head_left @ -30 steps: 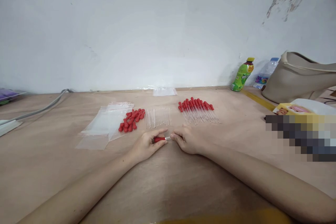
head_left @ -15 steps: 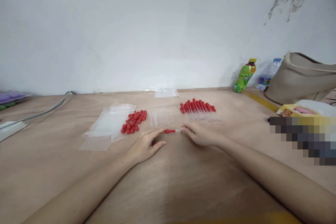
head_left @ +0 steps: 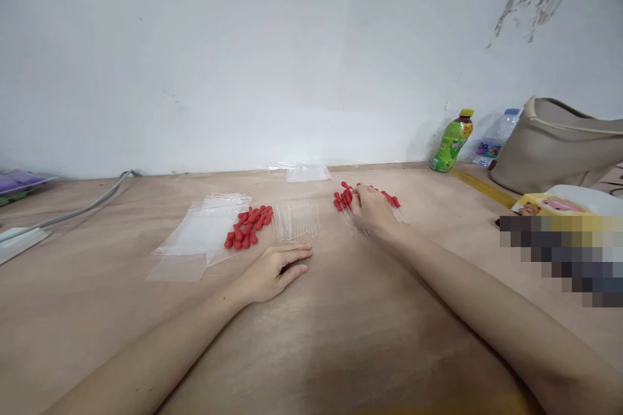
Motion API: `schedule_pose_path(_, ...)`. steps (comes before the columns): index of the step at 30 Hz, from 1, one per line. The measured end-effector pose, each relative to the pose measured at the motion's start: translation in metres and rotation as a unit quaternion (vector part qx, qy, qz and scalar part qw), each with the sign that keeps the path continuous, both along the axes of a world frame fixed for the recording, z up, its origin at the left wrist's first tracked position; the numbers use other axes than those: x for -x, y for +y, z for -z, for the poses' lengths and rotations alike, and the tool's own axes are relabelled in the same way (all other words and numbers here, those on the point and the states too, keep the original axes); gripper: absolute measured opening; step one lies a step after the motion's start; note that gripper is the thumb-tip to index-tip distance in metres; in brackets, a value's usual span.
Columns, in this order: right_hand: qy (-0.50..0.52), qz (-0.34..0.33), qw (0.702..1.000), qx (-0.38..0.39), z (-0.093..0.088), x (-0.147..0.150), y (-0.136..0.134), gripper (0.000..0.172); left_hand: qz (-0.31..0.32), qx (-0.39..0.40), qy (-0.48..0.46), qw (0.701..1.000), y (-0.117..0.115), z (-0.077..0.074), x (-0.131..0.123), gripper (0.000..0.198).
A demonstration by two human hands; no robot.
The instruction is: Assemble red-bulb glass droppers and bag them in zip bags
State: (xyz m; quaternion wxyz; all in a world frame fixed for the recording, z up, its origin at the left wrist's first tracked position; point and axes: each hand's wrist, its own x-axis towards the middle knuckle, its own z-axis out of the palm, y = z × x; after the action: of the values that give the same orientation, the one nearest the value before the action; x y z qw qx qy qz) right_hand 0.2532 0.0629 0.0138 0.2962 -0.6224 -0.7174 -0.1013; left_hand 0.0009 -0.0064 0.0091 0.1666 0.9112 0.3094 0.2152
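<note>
My left hand [head_left: 280, 270] rests on the table with its fingers stretched out and nothing in it. Just beyond its fingers lies a row of clear thin tubes [head_left: 296, 220], and to their left a heap of loose red rubber bulbs [head_left: 247, 227]. My right hand [head_left: 374, 209] is over a row of assembled droppers [head_left: 344, 200], clear tubes with red bulbs on. Its fingers are bent around a dropper [head_left: 345, 185] whose red bulb pokes out beside the fingertips. The hand hides the middle of the row.
Clear zip bags [head_left: 187, 233] lie left of the bulbs, and another bag [head_left: 308, 173] by the wall. A grey cable [head_left: 104, 198] runs at the left. A green bottle [head_left: 452, 142], a clear bottle [head_left: 496, 139] and a beige bag [head_left: 555, 149] stand at the back right.
My right hand has carried the dropper away from my left hand, up and right onto the row of droppers. My left hand has let go of the bulb and stayed in place.
</note>
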Motion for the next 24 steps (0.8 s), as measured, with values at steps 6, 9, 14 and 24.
schedule_pose_path(6,-0.148,0.000,0.989,-0.011,0.014,0.018,-0.004,0.022,0.000,0.003,-0.004,1.000,0.000,0.000,0.000,0.032)
schedule_pose_path(9,-0.153,0.006,0.988,-0.014,0.015,0.020,-0.009,0.024,0.000,0.003,-0.004,1.000,0.000,0.000,-0.001,0.032)
schedule_pose_path(14,-0.138,0.009,0.990,0.014,0.015,0.024,-0.014,0.030,0.003,0.002,-0.004,1.000,0.000,0.001,0.000,0.032)
schedule_pose_path(24,-0.041,0.029,0.992,0.116,0.003,0.049,-0.009,0.031,0.005,-0.007,0.000,1.000,0.001,0.000,-0.001,0.032)
